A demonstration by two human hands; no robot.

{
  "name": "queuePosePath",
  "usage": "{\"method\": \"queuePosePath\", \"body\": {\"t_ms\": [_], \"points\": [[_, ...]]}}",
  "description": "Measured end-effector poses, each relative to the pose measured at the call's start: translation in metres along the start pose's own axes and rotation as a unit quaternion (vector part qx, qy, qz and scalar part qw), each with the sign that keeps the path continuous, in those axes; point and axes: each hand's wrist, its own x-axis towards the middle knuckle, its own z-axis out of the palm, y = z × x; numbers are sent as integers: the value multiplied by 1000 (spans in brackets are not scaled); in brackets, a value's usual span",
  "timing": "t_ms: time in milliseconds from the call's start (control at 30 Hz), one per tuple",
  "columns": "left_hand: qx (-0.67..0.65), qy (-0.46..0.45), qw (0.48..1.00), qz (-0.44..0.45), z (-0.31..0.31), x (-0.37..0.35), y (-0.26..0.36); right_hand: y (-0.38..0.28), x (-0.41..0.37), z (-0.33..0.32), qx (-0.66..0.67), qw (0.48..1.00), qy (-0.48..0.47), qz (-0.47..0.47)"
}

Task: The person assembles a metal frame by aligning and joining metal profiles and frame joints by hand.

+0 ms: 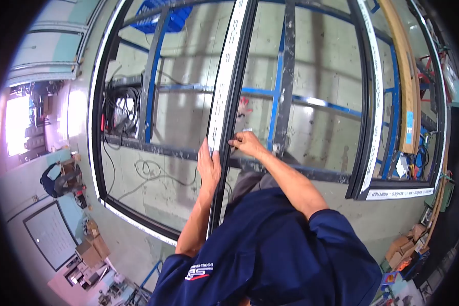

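A blue crate (174, 19) sits far left, coiled cables (125, 98) left, a plank (404, 76) right; a rack (288, 66) underlies the central bar (226, 76). The left hand (208, 166) lies flat, open, on it; the right hand (246, 144) pinches at its edge, grip unclear. Pale floor (183, 64); whiteboard (51, 234) near left.

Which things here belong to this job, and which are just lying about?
Part of the job:
white-taped bar
left hand, laid along it
right hand, at its side
blue support rails underneath

Apparently just lying about:
blue crate
black cables
cardboard boxes
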Motion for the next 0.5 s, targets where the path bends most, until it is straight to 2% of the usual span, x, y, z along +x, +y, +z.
{"method": "queuePosePath", "body": {"t_ms": [67,100,133,200,333,400,467,500], "points": [[6,0,1000,-9,-1,-1,3,-44,7,-19,21,999,48,5],[12,3,1000,-10,0,-2,3,-57,15,-32,-28,999,41,13],[19,5,1000,-13,1,-1,3,-57,26,-37,1,999,35,23],[33,12,999,-7,1,-2,5,-75,39,-53,-61,994,88,-30],[62,10,997,-42,6,16,17,-106,108,-99,-45,963,253,-85],[52,8,998,-40,15,41,20,-124,149,-139,-117,969,210,-54],[45,11,998,-41,27,87,44,-131,202,-178,-110,964,239,-41],[36,17,998,-40,37,118,55,-169,205,-199,-116,971,209,31]]}}
